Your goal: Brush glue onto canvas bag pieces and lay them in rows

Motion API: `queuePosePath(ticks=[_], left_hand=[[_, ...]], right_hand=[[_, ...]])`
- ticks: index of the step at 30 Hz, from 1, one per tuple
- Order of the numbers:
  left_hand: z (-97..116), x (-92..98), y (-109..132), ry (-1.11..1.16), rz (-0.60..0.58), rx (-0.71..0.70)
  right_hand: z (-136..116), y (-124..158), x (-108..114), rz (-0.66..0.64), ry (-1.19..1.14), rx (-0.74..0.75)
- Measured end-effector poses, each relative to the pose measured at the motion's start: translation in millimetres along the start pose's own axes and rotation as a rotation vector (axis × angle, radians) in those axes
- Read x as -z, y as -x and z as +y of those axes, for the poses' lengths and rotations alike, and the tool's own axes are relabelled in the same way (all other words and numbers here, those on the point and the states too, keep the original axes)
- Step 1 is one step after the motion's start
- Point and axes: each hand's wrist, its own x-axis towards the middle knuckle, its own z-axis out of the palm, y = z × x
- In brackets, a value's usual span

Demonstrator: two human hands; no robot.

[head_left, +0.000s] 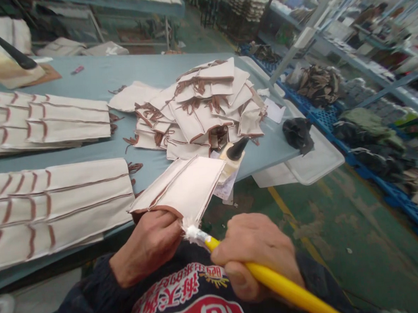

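Observation:
My left hand (152, 242) is closed on the brown-trimmed edge of a cream fabric piece (187, 181), a flat panel with brown seams, held up off the table. In my right hand (257, 255) is a brush with a yellow handle (291, 288), the fingers wrapped round it. Its white, matted bristles (190, 229) touch the near corner of the fabric piece, beside my left hand. Just behind the piece stands a pale bottle with a black cone nozzle (237, 149), partly hidden by the fabric.
A loose heap of similar fabric pieces (206, 104) covers the table's middle. Overlapping rows (91, 192) lie at left. Another black-nozzled bottle (14, 52) rests far left. A black bag (298, 134) sits near a white tray (322, 156) at right. Blue crates (325, 116) line the floor.

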Motion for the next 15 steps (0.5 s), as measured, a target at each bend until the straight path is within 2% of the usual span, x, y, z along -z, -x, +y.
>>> queuePosePath(ticks=[3, 7, 9, 12, 15], left_hand=[[-2, -1.7, 1, -0.015, 0.026, 0.001], [-4, -6.0, 3, 0.002, 0.007, 0.012], [-5, -8.1, 3, 0.017, 0.015, 0.015], [-7, -10.3, 4, 0.048, 0.024, 0.022], [-9, -10.8, 4, 0.067, -0.001, 0.028]], right_hand=[[5, 0, 2, 0.091, 0.039, -0.039], [8, 4, -1, -0.033, -0.021, 0.031], [8, 5, -2, -0.026, -0.018, 0.03], [10, 4, 0, 0.036, 0.037, -0.046], [11, 2, -1, 0.0, 0.011, -0.016]])
